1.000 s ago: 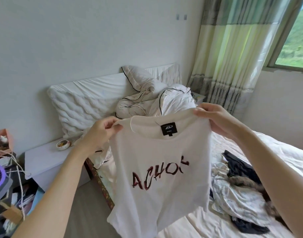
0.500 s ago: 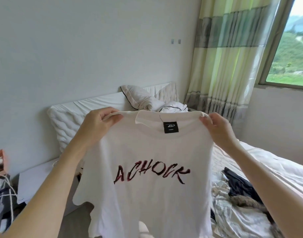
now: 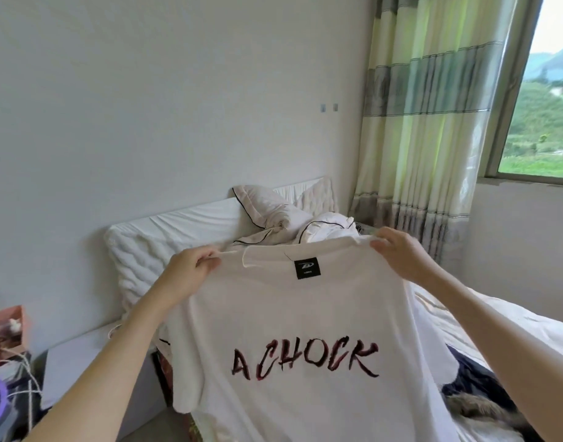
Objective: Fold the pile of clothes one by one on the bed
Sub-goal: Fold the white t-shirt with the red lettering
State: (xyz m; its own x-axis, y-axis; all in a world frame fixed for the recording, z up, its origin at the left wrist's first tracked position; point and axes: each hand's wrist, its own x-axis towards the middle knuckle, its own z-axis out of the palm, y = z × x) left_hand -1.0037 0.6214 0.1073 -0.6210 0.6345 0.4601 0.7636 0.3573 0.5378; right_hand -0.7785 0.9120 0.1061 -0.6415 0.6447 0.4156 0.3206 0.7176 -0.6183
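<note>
I hold a white T-shirt (image 3: 305,314) up in the air in front of me, spread flat, with dark red lettering and a black neck label showing. My left hand (image 3: 187,269) pinches its left shoulder. My right hand (image 3: 401,256) pinches its right shoulder. The shirt hangs down past the bottom of the frame and hides much of the bed (image 3: 496,327). A pile of dark and furry clothes (image 3: 477,397) lies on the bed at the lower right, partly behind my right arm.
Rumpled white pillows and bedding (image 3: 273,215) lie at the padded headboard (image 3: 152,250). A white bedside table (image 3: 82,365) stands at the left, with cables and boxes (image 3: 6,346) beyond it. Striped curtains (image 3: 426,122) and a window (image 3: 541,106) are at the right.
The shirt has been raised and spread wider between my hands, so the whole lettering now shows. My view has tilted upward.
</note>
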